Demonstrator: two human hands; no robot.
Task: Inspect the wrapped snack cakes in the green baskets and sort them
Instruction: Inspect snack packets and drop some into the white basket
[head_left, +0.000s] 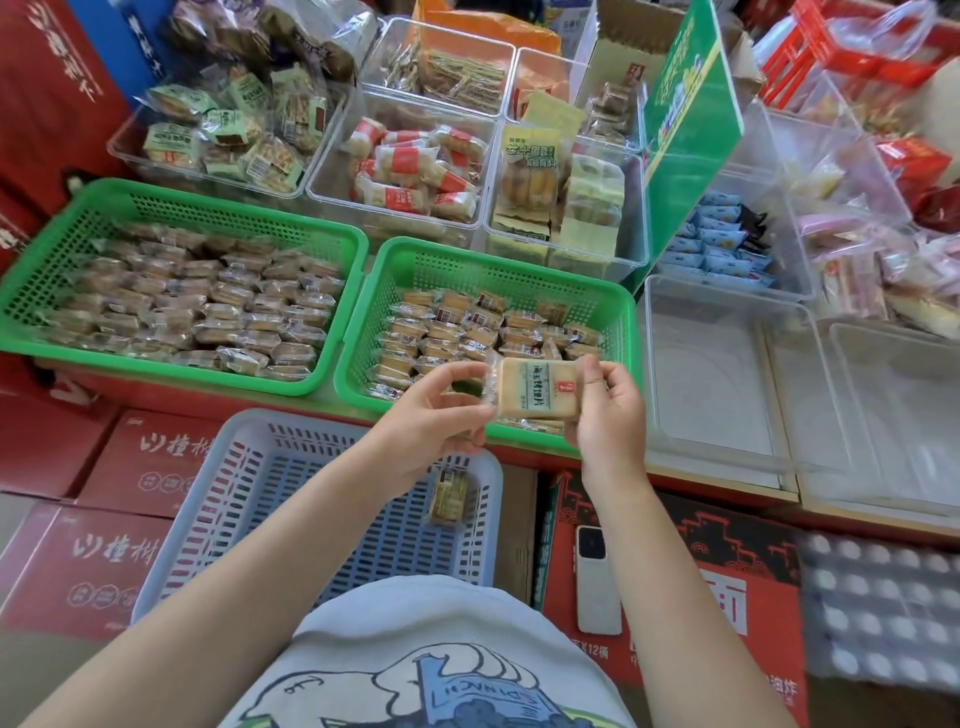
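Observation:
I hold one wrapped snack cake (537, 388) flat between both hands, label side up, above the front rim of the right green basket (498, 254). My left hand (441, 415) pinches its left wrapper edge and my right hand (610, 410) pinches its right edge. The right green basket is partly filled with wrapped cakes. The left green basket (171, 208) is packed with several rows of them. A pale blue basket (249, 499) sits below in front of me, with a single wrapped cake (448, 496) lying in it.
Clear bins of other snacks (405, 171) stand behind the green baskets. Empty clear bins (717, 374) sit to the right. A green sign board (685, 130) stands upright. Red cartons (130, 467) and a white phone (597, 579) lie below.

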